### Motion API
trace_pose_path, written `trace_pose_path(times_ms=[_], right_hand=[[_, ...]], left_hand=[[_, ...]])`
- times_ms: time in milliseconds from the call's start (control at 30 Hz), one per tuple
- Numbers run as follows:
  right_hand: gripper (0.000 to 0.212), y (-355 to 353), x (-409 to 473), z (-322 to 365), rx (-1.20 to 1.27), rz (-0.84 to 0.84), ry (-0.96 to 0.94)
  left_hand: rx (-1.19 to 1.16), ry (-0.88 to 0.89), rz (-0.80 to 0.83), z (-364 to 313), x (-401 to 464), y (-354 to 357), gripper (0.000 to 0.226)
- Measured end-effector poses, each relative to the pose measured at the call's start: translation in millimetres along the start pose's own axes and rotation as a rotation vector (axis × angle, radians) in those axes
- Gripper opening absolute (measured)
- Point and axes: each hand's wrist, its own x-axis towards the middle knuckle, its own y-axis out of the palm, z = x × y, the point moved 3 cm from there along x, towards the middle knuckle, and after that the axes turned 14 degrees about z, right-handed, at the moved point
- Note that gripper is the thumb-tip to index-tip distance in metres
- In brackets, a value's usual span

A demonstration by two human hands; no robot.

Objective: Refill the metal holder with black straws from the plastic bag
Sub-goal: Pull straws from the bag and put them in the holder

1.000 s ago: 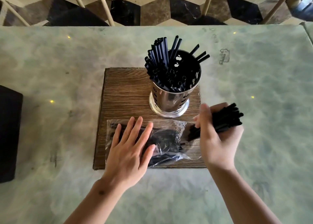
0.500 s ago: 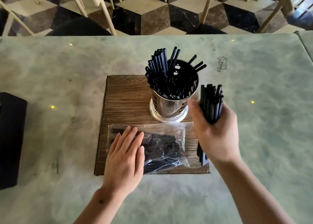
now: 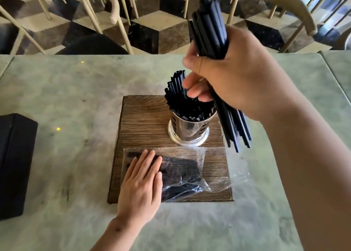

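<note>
The perforated metal holder [image 3: 188, 131] stands on a wooden board [image 3: 144, 121], with several black straws [image 3: 178, 96] leaning to its left side. My right hand [image 3: 239, 75] is raised above the holder and grips a thick bundle of black straws [image 3: 210, 22], held nearly upright; their lower ends hang just right of the holder. The clear plastic bag [image 3: 190, 172] lies on the board's near half with more black straws inside. My left hand [image 3: 140, 186] lies flat on the bag's left end, fingers together.
A black box [image 3: 15, 163] sits at the table's left edge. The pale green marble table [image 3: 72, 91] extends around the board. Cream chairs [image 3: 114, 13] and a checkered floor lie beyond the far edge.
My right hand has lifted the straw bundle from beside the holder to above it, closer to the camera. My left hand stays pressed on the bag.
</note>
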Motion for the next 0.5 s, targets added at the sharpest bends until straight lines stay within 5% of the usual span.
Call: trace_pose_path(times_ms=[500], right_hand=[[0.052, -10.6, 28.4, 11.5, 0.320, -0.493, -0.227]], left_hand=[[0.013, 0.027, -0.043, 3.9, 1.7, 4.9, 0.053]])
